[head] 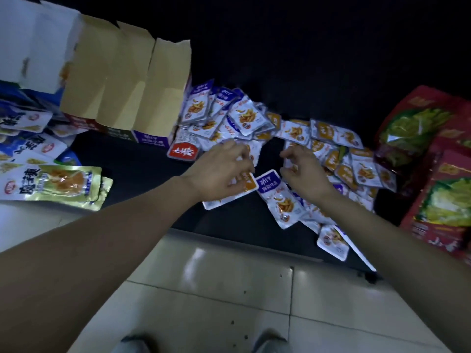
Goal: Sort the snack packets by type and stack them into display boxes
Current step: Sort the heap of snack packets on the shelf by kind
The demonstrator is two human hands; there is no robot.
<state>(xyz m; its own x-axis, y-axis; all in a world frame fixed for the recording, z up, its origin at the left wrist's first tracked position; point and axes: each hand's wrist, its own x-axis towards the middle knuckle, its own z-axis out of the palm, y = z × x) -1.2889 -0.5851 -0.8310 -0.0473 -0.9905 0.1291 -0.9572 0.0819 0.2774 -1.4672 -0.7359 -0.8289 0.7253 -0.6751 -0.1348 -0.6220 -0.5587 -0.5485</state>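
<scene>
- Far left on the counter (142, 159): gold packets (63, 184) lying beside blue-and-white ones; risks mixing types if dragged rightward.
- Display box (122, 80): open, flaps upright; contents hidden from this angle.
- Left grip (221, 171): clamped on an orange-cornered packet (248, 186), possibly several; risks slipping and fanning out under a loose squeeze.
- Purple-and-white packets (229, 115): loose heap right of the box, unsorted, not yet boxed.
- Right grip (303, 171): curled over the heap; cannot tell whether pinching anything.
- Edge packets (332, 242): overhanging the counter edge; likely to drop to the floor (229, 289) if brushed by a forearm.
- Red bags (433, 179): stacked far right, against the heap.
</scene>
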